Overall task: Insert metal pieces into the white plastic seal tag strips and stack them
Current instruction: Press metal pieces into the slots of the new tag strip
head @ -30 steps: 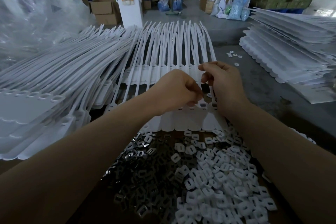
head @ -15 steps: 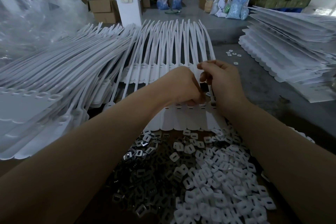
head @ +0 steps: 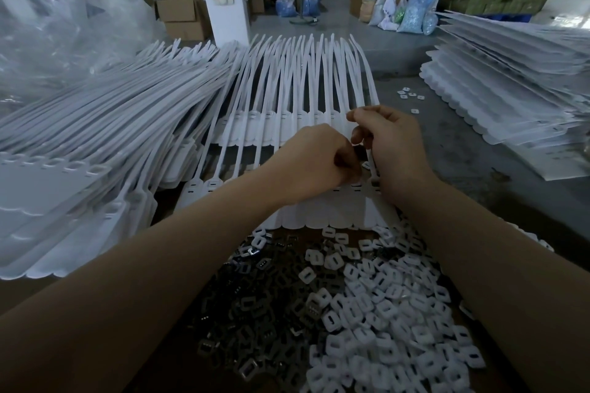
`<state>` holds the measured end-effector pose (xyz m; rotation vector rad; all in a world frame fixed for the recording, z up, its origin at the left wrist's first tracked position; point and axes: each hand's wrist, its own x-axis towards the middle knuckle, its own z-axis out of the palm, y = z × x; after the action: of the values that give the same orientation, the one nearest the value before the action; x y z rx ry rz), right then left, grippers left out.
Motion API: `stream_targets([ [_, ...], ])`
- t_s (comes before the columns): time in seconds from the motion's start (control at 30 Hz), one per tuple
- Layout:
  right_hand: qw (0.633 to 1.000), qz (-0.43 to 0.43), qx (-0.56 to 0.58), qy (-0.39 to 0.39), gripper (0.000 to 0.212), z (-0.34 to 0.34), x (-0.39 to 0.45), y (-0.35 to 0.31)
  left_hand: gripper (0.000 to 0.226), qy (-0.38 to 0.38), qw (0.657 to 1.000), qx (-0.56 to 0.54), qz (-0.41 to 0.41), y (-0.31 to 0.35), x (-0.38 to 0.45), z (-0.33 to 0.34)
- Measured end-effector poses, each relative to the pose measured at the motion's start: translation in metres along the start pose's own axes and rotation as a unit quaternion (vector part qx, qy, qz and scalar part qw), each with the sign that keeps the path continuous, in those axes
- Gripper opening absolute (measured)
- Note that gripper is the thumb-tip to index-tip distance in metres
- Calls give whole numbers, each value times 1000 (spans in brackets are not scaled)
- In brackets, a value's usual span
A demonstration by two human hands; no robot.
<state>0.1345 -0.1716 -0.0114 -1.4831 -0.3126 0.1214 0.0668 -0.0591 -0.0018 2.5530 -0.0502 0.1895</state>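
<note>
Barely any change vs. 1 s ago: both hands hold station at right end of the seal strip sheet (head: pixel 319 210). Left hand (head: pixel 314 159) grip clenched, contents hidden. Right hand (head: pixel 391 145) grip pinches one strip. Insertion judged ongoing. No containers; metal pieces (head: pixel 255 322) and white caps (head: pixel 392 322) lie loose on tabletop, near side of sheet.

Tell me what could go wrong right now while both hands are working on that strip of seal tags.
The left hand and right hand crowd one slot of the seal tag strip, hiding it, so a piece might seat crooked unnoticed. Both forearms hang over the metal pieces and white plastic caps; pulling back could scatter or mix them.
</note>
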Motion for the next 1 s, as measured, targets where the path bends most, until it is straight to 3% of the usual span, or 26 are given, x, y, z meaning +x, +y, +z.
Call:
stream_targets([
  [0.5,1000,9,14,-2,10,0,2,2,21,-113,986,-35,-114,15,11,0],
  [0.77,1000,9,25,-1,9,0,2,3,16,-115,980,-33,-159,24,15,-1],
  [1.0,1000,-13,-16,-17,12,2,4,5,16,-74,983,-14,-167,25,13,0],
])
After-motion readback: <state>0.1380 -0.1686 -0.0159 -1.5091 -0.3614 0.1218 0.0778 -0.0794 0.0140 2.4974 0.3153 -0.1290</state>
